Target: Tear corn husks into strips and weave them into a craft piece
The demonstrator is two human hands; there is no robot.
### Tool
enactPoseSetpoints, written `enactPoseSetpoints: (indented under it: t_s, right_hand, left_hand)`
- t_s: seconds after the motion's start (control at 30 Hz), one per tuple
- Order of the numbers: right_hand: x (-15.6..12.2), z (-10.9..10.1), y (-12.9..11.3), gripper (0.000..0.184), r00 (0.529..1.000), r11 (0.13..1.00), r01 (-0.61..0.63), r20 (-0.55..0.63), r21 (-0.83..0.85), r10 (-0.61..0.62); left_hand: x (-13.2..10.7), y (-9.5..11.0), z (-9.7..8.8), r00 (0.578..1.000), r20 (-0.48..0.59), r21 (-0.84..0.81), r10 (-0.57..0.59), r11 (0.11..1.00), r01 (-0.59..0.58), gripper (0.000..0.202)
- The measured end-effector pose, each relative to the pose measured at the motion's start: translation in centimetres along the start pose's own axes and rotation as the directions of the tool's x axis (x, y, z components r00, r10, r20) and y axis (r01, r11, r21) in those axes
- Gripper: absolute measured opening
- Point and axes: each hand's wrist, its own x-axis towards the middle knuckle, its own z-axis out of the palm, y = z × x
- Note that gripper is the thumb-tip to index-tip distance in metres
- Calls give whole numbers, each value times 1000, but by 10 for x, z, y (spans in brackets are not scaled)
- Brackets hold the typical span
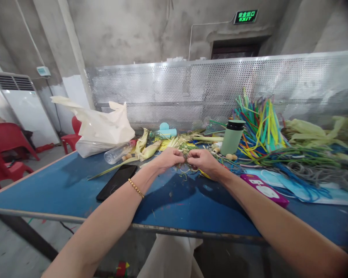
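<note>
Over the middle of the blue table (168, 208), my left hand (171, 157) and my right hand (202, 161) meet almost fingertip to fingertip, both closed in a pinch. Whatever sits between the fingers is too small to make out. A pile of thin green stalks and leaves (188, 146) lies right behind and around them, partly hidden by the hands. Leafy scraps (184, 175) are scattered on the tabletop just below. To the left of my left hand lie husk-covered corn cobs (150, 150). A green tumbler (232, 138) with a black rim stands behind my right hand.
At left are a white plastic bag (104, 129), a clear bottle (116, 154) on its side and a black phone (116, 182). At right lie a purple packet (265, 190), blue face masks (295, 185), grey cords (313, 172) and colourful strips (263, 123). A perforated metal panel (162, 85) stands behind.
</note>
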Motion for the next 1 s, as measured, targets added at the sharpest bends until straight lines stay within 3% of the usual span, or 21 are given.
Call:
enactPoseSetpoints:
  t_s: [0.17, 0.27, 0.5, 0.63, 0.87, 1.0]
  right_hand:
    - [-1, -2, -4, 9, 998, 998, 58, -6, -37, -58]
    - [-1, -2, -9, 10, 995, 991, 86, -34, -103, -90]
    - [-2, -3, -9, 15, 995, 976, 74, -50, -205, -86]
    - [0, -2, -5, 15, 998, 988, 42, -38, -146, -48]
    - [-1, 1, -8, 13, 998, 997, -46, -37, -56, 44]
    - [0, 2, -5, 14, 999, 998, -9, -48, -55, 7]
  left_hand:
    - [3, -2, -8, 989, 140, -243, -40, 967, 74, 10]
    - [5, -3, -10, 990, 131, -290, -55, 953, 91, 9]
    - [3, 0, -9, 996, 43, -117, -77, 990, 81, 17]
    - [3, -1, -9, 1000, 11, -59, -9, 998, 10, 25]
    - [3, 2, -5, 998, -56, -53, 23, 998, -25, 17]
    - [4, 1, -3, 995, -96, -7, 35, 999, -36, 14]
